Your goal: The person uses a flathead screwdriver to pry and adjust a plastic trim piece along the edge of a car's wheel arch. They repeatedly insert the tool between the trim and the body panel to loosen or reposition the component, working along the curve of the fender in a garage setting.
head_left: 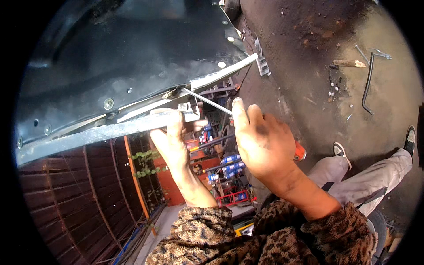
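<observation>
Above stained ground (304, 97), left hand (173, 143) grips metal strip (97, 134), right hand (267, 143) grips screwdriver (210, 103).

Orange tool handle (300, 151): just past three o'clock; no lettering can be made out.
Blue-and-white objects (231, 166): five o'clock from the centre; any print is too small to read.
Dark panel (145, 48): toward eleven o'clock; nothing legible.
Metal strip (99, 131): nine o'clock; nothing legible.

ok so the panel (132, 57) is sitting left, rail (97, 132) running along its near edge, screwdriver (212, 103) reaching that edge, bar (368, 84) lying far right on the ground (304, 84)
</observation>
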`<state>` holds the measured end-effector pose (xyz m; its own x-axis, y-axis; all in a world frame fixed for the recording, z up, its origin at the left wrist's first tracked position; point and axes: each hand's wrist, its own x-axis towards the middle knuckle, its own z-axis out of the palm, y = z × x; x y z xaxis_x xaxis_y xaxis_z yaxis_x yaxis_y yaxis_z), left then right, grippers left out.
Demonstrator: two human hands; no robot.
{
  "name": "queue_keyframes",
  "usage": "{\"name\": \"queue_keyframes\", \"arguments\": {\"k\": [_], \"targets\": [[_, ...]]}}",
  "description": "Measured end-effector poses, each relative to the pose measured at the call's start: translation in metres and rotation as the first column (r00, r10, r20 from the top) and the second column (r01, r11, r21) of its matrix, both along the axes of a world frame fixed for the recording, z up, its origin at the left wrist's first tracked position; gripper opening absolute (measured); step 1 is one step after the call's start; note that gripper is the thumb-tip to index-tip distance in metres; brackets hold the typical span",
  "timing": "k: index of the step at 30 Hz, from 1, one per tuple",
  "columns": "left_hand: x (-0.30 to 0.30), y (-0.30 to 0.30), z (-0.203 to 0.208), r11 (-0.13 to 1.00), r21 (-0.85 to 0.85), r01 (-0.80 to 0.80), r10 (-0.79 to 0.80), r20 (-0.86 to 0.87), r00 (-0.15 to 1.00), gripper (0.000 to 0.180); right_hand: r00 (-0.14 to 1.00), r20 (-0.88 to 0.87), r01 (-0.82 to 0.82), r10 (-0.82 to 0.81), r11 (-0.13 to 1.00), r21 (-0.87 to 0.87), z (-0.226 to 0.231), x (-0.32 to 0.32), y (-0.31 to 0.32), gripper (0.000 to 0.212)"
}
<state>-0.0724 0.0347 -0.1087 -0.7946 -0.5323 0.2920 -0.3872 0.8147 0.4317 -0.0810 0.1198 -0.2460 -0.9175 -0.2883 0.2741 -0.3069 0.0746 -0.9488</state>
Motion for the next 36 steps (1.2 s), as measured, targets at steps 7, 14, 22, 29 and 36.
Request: {"name": "queue_keyframes", "arguments": {"k": [7,14,22,29,36], "targets": [[0.018,0.001,0.001,0.998,0.024,-0.062,0.063,-0.026,0.998,0.028,0.984,-0.046,0.177,-0.173,0.975,0.132,0.01,0.001,-0.002,0.022],[0.015,-0.009,-0.031,0.931,0.222,0.291,-0.181,-0.412,0.893,0.042,0.954,-0.216,0.289,-0.21,0.84,0.459,0.046,-0.007,0.015,0.005],[0.021,-0.027,-0.042,0.844,0.171,0.508,-0.392,-0.449,0.803,0.06,0.961,-0.258,0.167,-0.104,0.957,0.239,0.013,-0.015,0.002,0.025],[0.022,-0.024,-0.031,0.857,0.178,0.484,-0.396,-0.373,0.839,0.058,0.958,-0.255,0.169,-0.13,0.976,0.139,0.005,-0.006,-0.007,0.033],[0.019,-0.02,-0.028,0.881,0.289,0.375,-0.279,-0.323,0.904,0.07,0.945,-0.25,0.211,-0.212,0.977,-0.029,-0.022,-0.001,-0.034,0.039]]}}
